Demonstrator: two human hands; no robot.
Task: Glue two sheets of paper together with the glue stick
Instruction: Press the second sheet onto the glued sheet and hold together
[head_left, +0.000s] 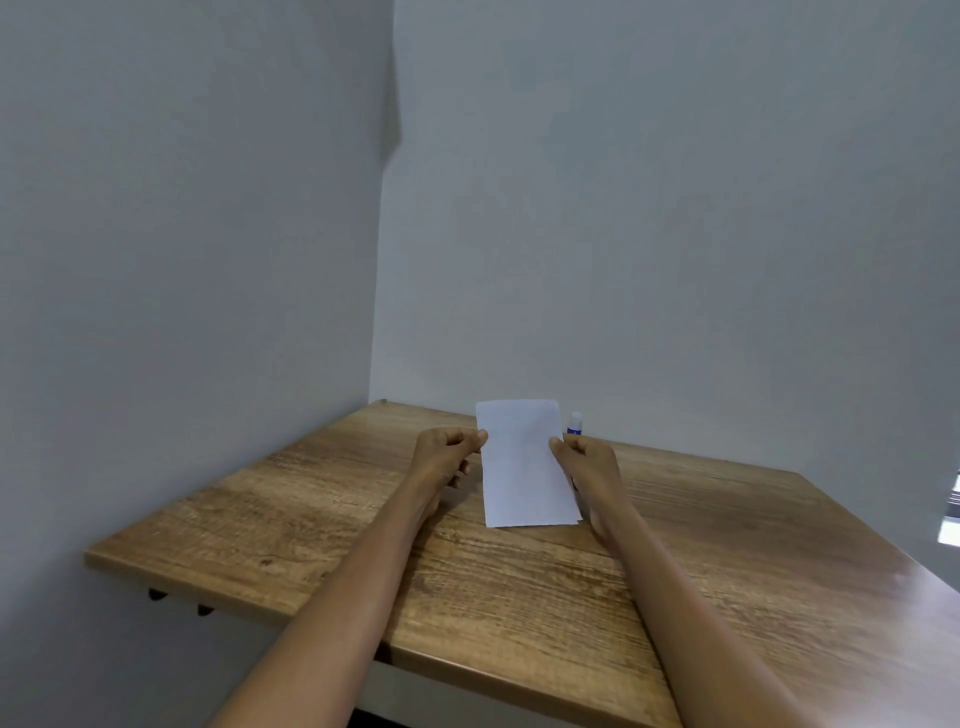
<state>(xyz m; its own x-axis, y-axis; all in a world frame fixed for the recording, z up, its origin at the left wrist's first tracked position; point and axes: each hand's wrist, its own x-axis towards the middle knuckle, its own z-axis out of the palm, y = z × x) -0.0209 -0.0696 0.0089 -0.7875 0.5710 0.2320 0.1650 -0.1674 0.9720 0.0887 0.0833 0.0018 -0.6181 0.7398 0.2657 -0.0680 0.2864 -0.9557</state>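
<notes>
A white sheet of paper (522, 462) is held up over the wooden table (519, 582), its lower edge near the tabletop. A second sheet seems to lie right behind it, showing as a thin offset edge at the bottom right. My left hand (448, 451) pinches the paper's left edge. My right hand (586, 457) pinches its right edge. A white and blue glue stick (575, 422) stands upright just behind my right hand, partly hidden by it.
Grey walls meet in a corner just behind the table's far edge. The table's left edge drops off at the left, with two dark pegs (176, 600) under it. A bright object (953, 514) shows at the far right edge.
</notes>
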